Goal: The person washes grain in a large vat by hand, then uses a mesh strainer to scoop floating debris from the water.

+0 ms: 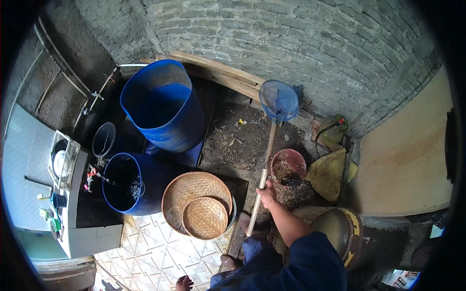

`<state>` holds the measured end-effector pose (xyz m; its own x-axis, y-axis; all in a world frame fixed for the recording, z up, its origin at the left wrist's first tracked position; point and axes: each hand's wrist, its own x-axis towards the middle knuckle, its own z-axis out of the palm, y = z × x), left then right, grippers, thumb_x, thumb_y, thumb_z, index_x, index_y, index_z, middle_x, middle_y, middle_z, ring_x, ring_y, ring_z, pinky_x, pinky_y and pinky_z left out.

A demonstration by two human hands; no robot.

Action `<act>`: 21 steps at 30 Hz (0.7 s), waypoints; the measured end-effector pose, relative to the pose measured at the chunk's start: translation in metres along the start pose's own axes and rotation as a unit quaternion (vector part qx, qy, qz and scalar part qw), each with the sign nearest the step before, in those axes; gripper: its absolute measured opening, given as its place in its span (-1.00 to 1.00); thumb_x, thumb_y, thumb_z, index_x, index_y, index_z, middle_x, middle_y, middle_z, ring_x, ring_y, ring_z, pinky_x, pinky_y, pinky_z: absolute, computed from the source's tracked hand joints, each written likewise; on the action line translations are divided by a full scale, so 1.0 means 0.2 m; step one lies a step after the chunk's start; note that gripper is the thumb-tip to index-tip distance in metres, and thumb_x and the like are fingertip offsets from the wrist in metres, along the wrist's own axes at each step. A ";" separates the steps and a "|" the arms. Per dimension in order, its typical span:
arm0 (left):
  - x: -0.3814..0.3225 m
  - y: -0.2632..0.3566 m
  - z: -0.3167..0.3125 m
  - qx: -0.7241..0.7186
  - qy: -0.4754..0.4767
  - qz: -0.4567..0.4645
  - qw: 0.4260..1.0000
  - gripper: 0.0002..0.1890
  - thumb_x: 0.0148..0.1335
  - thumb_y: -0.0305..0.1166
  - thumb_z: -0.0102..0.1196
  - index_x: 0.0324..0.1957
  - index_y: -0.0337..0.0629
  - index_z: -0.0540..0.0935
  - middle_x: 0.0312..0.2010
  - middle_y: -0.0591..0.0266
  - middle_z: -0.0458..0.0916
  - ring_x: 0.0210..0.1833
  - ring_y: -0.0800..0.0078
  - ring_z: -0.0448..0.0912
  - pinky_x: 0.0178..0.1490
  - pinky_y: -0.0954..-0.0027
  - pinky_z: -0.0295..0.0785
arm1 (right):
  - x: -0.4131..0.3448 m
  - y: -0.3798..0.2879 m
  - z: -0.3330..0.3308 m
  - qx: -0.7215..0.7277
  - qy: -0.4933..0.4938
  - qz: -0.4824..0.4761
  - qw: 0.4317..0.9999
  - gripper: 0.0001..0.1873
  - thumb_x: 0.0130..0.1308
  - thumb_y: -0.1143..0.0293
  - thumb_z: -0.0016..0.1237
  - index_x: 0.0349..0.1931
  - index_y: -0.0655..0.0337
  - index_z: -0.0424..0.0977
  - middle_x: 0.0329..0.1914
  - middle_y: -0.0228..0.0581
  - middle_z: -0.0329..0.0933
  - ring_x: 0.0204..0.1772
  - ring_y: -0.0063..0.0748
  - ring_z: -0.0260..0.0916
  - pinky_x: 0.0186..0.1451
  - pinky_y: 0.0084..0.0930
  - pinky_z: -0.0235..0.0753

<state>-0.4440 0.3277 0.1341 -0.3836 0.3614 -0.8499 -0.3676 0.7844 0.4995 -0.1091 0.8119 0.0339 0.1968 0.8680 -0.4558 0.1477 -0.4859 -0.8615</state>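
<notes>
My right hand (268,194) grips the pale lower part of a long-handled scoop net (263,182). Its handle runs up past a darker wooden length to a round blue mesh head (279,100), close to the block wall and planks. Just right of the handle, a red plastic basket (290,164) holds brownish, grain-like bits and something dark. At the bottom edge hangs my left hand (184,283), partly cut off, its fingers loosely curled with nothing visible in them. Two round woven bamboo trays, a large one (182,185) and a smaller one (205,218) on it, lie to the left.
A tall blue drum (167,134) stands at the back left. Water runs from a tap (91,178) into another blue drum (113,207). A green gas cylinder (332,132), a yellowish cloth or sack (326,174) and a large round container (329,232) line the right side.
</notes>
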 end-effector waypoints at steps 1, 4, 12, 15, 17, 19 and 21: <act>0.00 0.01 0.01 0.004 0.000 -0.003 1.000 -0.53 0.17 -0.08 -0.06 0.05 -0.13 0.33 -0.22 0.16 0.47 -0.20 0.37 0.50 -0.29 0.33 0.40 | 0.03 -0.04 0.02 -0.038 -0.011 0.033 0.999 -0.62 0.00 0.58 0.04 -0.15 0.21 0.25 -0.35 -0.32 0.39 -0.29 -0.42 0.33 -0.24 -0.44 0.34; 0.04 0.11 0.10 0.067 0.003 -0.037 0.997 -0.56 0.18 -0.08 -0.10 0.00 -0.15 0.37 -0.28 0.16 0.49 -0.23 0.40 0.49 -0.34 0.37 0.40 | 0.17 -0.03 0.10 -0.030 0.012 0.001 0.999 -0.65 0.00 0.58 0.03 -0.18 0.21 0.25 -0.38 -0.33 0.39 -0.29 -0.43 0.33 -0.26 -0.45 0.33; 0.11 0.05 0.12 -0.035 0.043 -0.072 0.996 -0.65 0.15 -0.25 0.00 -0.04 -0.16 0.40 -0.48 0.26 0.42 -0.48 0.47 0.41 -0.55 0.44 0.33 | 0.78 -0.44 0.17 -0.106 0.124 -0.115 0.980 -0.58 -0.03 0.56 0.04 -0.12 0.14 0.26 -0.36 -0.24 0.42 -0.26 -0.32 0.36 -0.21 -0.37 0.34; 0.26 -0.28 -0.08 -0.300 -0.120 -0.072 0.944 -0.71 0.18 -0.37 -0.05 -0.05 -0.19 0.40 -0.53 0.28 0.38 -0.52 0.51 0.38 -0.58 0.47 0.29 | 1.01 -0.83 0.19 -0.129 0.161 -0.122 0.971 -0.17 -0.04 0.48 0.06 0.25 -0.05 -0.08 -0.02 0.00 0.30 0.02 0.01 0.27 0.05 -0.21 0.27; 0.26 -0.28 -0.04 -0.176 -0.075 0.045 0.981 -0.74 0.21 -0.45 -0.14 -0.04 -0.22 0.40 -0.55 0.27 0.36 -0.56 0.52 0.35 -0.61 0.46 0.27 | 1.15 -0.88 0.16 -0.135 0.179 -0.091 0.970 -0.11 -0.03 0.47 0.06 0.28 -0.08 -0.18 0.04 0.03 0.24 0.05 0.04 0.25 0.10 -0.22 0.25; 0.25 -0.28 -0.03 -0.114 -0.061 -0.017 0.991 -0.70 0.21 -0.34 -0.11 -0.02 -0.19 0.38 -0.52 0.27 0.39 -0.53 0.47 0.38 -0.61 0.46 0.29 | 1.16 -0.85 0.17 -0.145 0.183 -0.117 0.965 -0.11 -0.02 0.47 0.06 0.29 -0.06 -0.20 0.09 0.06 0.21 0.07 0.06 0.24 0.11 -0.24 0.25; 0.25 -0.22 0.05 -0.058 -0.014 -0.092 0.994 -0.63 0.19 -0.22 -0.07 0.01 -0.15 0.37 -0.40 0.24 0.45 -0.44 0.41 0.45 -0.56 0.43 0.33 | 1.05 -0.70 0.17 -0.163 0.151 -0.117 0.968 -0.13 0.01 0.42 0.03 0.29 -0.08 -0.21 0.13 0.06 0.17 0.05 0.01 0.28 0.08 -0.25 0.28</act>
<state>-0.4390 0.3156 0.0670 -0.2785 0.2326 -0.9318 -0.5249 0.7756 0.3505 -0.1225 1.0653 0.0514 0.3879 0.9128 -0.1282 0.5105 -0.3285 -0.7946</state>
